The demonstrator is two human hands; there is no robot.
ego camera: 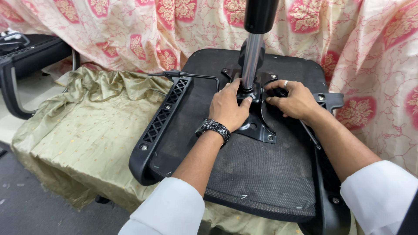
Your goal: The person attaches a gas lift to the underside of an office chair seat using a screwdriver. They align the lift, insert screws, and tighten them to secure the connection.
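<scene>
Olive-gold cloth (82, 130) covered the table, pink floral fabric (370, 56) draped behind | upturned chair seat (257, 174) lay flat on the cloth, its metal column (251, 61) standing upright | left hand (228, 109) and right hand (294, 100) pressed around the column's base plate (257, 124), fingers curled, gripping nothing.

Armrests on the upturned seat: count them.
2. One armrest lies along the seat's left edge; the other armrest runs down its right edge, mostly hidden by the right forearm.
</scene>
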